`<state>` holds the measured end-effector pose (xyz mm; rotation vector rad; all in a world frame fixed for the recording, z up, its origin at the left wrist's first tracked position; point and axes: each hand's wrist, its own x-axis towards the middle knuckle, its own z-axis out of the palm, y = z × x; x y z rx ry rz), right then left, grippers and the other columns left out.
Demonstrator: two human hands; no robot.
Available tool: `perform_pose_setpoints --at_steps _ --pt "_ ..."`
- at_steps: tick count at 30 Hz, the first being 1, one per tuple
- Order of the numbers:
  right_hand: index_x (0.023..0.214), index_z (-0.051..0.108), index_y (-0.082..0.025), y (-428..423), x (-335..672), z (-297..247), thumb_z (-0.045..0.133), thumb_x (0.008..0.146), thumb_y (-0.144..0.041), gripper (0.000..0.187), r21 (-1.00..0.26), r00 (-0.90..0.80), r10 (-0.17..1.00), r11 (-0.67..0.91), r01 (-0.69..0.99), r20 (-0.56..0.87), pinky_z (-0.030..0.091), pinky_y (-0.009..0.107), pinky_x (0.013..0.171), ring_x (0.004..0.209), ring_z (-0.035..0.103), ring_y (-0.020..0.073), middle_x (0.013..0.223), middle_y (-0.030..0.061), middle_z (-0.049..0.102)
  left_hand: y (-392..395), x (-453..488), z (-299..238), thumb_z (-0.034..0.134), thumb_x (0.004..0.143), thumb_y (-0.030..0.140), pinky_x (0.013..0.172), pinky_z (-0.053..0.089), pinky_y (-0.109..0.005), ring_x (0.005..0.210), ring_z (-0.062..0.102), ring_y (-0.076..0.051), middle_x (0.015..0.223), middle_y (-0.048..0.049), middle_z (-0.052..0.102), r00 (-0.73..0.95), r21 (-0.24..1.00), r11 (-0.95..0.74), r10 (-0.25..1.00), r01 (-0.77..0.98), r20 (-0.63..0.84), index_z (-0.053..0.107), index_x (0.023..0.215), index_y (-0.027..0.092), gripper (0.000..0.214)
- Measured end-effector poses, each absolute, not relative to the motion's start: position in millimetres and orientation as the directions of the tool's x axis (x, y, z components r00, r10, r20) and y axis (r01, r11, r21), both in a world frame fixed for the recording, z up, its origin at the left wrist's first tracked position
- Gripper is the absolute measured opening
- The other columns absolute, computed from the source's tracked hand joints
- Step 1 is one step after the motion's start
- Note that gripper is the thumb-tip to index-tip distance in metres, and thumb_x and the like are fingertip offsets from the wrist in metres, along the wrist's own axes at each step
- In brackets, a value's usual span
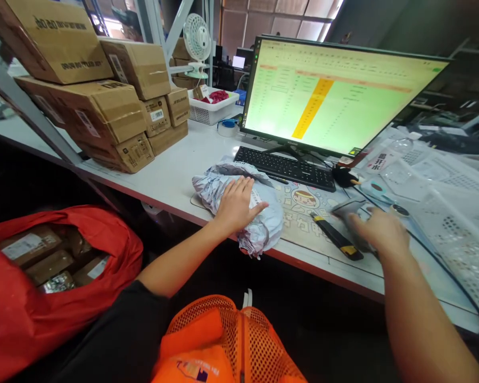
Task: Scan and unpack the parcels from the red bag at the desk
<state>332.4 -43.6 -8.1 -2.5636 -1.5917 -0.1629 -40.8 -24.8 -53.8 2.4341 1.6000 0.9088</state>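
A crumpled grey plastic mailer parcel (223, 186) lies at the front edge of the white table (171, 170). My left hand (236, 205) rests flat on top of it, fingers stretched out and a little apart. My right hand (379, 231) is over the right part of the desk mat, smeared by motion, near a grey handheld device (349, 207) with a cable; whether it grips the device I cannot tell. A black and yellow utility knife (337, 239) lies just left of that hand.
A black keyboard (285, 167) and a monitor (335, 96) with a green spreadsheet stand behind. Stacked cardboard boxes (104, 101) fill the left of the table. A white basket (211, 109) and fan are at the back. A red bag (32, 298) of parcels sits below left.
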Motion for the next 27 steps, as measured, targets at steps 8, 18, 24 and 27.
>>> perform_pose_setpoints --at_steps 8,18,24,27 --pt "0.134 0.062 0.001 -32.8 314.7 -28.3 0.064 0.091 -0.031 0.053 0.089 0.559 0.829 -0.556 0.826 -0.007 0.056 0.046 0.082 0.110 0.071 0.0428 0.122 0.0328 0.069 -24.1 -24.8 -83.0 0.075 0.083 0.064 0.136 0.009 -0.056 0.164 0.019 -0.034 0.171 -0.0184 0.031 0.252 0.457 -0.405 0.898 0.792 0.359 0.029 0.165 0.012 0.107" --pt "0.094 0.076 -0.025 -65.3 255.2 71.2 0.077 0.075 -0.045 0.028 -0.311 -0.203 0.979 0.201 0.929 0.028 0.051 0.037 0.062 0.070 0.068 0.0265 0.080 0.0053 0.075 -25.0 -26.0 -87.2 0.078 0.079 0.066 0.136 0.003 -0.057 0.164 0.016 -0.033 0.171 -0.0229 0.031 0.237 0.474 -0.397 0.902 0.786 0.361 0.017 0.166 0.013 0.119" --pt "0.085 0.073 -0.029 -70.4 203.9 76.8 0.074 0.070 -0.033 0.016 -0.144 -0.465 0.885 0.462 0.875 0.016 0.043 0.030 0.055 0.060 0.061 0.0202 0.071 -0.0013 0.072 -25.0 -25.8 -89.2 0.081 0.076 0.065 0.136 0.006 -0.057 0.164 0.019 -0.033 0.170 -0.0228 0.033 0.236 0.483 -0.408 0.896 0.775 0.377 0.018 0.166 0.014 0.121" --pt "0.090 0.074 -0.028 -61.1 214.3 67.2 0.071 0.075 -0.035 0.017 -0.216 -0.414 0.909 0.415 0.884 0.053 0.046 0.030 0.059 0.064 0.065 0.0211 0.076 -0.0007 0.074 -25.8 -24.8 -90.2 0.080 0.077 0.067 0.136 0.009 -0.059 0.163 0.020 -0.034 0.169 -0.0238 0.033 0.233 0.472 -0.410 0.891 0.780 0.389 0.020 0.166 0.013 0.120"
